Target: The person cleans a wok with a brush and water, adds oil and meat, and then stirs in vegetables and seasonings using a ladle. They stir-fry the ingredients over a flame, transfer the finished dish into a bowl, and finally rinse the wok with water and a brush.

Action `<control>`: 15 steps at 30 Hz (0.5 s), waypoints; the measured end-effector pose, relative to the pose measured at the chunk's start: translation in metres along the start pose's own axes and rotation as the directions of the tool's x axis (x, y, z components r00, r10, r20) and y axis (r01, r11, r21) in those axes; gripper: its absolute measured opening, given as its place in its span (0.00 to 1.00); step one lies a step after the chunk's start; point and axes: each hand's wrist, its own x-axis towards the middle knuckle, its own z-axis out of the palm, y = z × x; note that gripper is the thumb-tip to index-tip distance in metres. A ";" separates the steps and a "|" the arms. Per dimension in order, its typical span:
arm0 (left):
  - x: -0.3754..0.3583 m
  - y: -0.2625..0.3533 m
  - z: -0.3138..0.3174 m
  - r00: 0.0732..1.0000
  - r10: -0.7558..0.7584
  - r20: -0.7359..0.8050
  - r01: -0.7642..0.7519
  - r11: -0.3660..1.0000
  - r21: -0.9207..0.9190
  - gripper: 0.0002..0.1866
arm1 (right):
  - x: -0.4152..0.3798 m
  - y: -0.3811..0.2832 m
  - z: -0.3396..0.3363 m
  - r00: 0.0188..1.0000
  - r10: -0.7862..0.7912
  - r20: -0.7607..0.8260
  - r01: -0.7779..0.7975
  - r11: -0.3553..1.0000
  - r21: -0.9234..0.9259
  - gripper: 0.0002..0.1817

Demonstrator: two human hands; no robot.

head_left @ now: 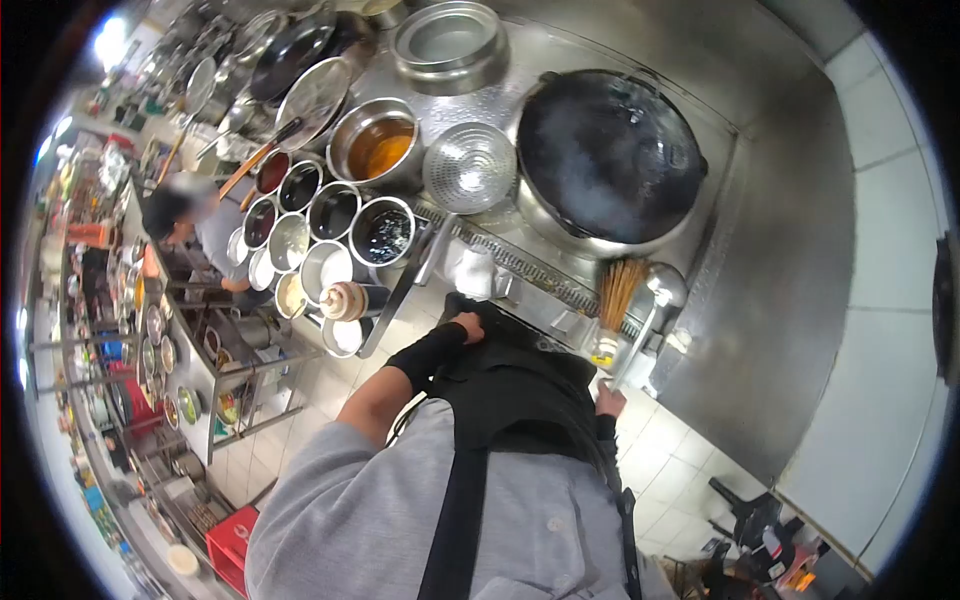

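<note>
Head view suggests a heating step, with a hazy wok (pixel 610 158) on the stove (pixel 540 274), the right hand (pixel 610 399) seemingly closed around the ladle (pixel 667 286), the left hand's (pixel 470 327) grip unclear; ladling would call for clearing the brush (pixel 621 288).

No text can be read for certain. Pale marks on the black apron (pixel 530 385) may be lettering, too blurred to make out. A yellow label (pixel 604 358) on the bamboo brush (pixel 622 288) at the front edge of the steel counter (pixel 775 350) shows no legible words or numbers.
</note>
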 end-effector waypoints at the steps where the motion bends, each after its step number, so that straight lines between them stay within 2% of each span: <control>1: -0.009 0.000 0.003 0.998 0.010 -0.057 -0.011 1.000 -0.008 0.20 | -0.012 -0.007 -0.009 0.977 -0.088 -0.195 0.071 0.993 -0.093 0.22; 2: -0.015 -0.007 0.004 0.998 0.015 -0.064 -0.016 1.000 -0.026 0.20 | -0.016 -0.009 -0.023 0.988 -0.063 -0.143 0.053 0.996 -0.068 0.21; 4: -0.011 -0.020 0.008 0.996 0.041 -0.078 -0.046 0.998 -0.052 0.21 | -0.029 -0.003 -0.045 0.972 -0.170 -0.162 0.153 0.982 -0.112 0.21; 5: 0.008 -0.046 0.022 0.989 0.133 -0.058 -0.133 0.991 0.002 0.21 | -0.030 0.005 -0.053 0.974 -0.165 -0.153 0.180 0.980 0.083 0.22; 6: -0.001 -0.049 0.014 0.994 0.095 -0.058 -0.096 0.995 -0.009 0.21 | -0.030 0.001 -0.072 0.990 -0.129 -0.057 0.130 0.991 0.024 0.20; 8: -0.031 -0.051 -0.002 0.999 0.018 -0.045 -0.019 0.999 -0.034 0.20 | -0.055 -0.079 -0.117 0.984 -0.128 0.125 0.113 0.986 0.122 0.15; 9: -0.029 -0.070 0.007 0.997 -0.068 -0.043 0.063 0.994 -0.093 0.20 | -0.072 -0.133 -0.134 0.941 -0.321 0.111 0.317 0.947 0.050 0.12; 10: -0.026 -0.088 0.015 0.988 -0.149 -0.036 0.142 0.978 -0.151 0.20 | -0.085 -0.186 -0.144 0.858 -0.502 0.110 0.507 0.862 -0.023 0.10; 12: -0.031 -0.108 0.027 0.958 -0.284 -0.028 0.271 0.936 -0.223 0.21 | -0.102 -0.262 -0.146 0.728 -0.670 0.146 0.672 0.739 0.041 0.10; 13: -0.039 -0.116 0.030 0.939 -0.342 -0.032 0.326 0.916 -0.236 0.22 | -0.100 -0.287 -0.133 0.601 -0.788 0.130 0.780 0.614 0.119 0.12; 14: -0.049 -0.121 0.031 0.916 -0.400 -0.035 0.380 0.891 -0.246 0.23 | -0.106 -0.316 -0.124 0.587 -0.782 0.210 0.760 0.622 0.188 0.14; 15: -0.068 -0.115 0.024 0.921 -0.385 -0.062 0.356 0.894 -0.273 0.26 | -0.112 -0.345 -0.116 0.569 -0.770 0.288 0.730 0.635 0.252 0.17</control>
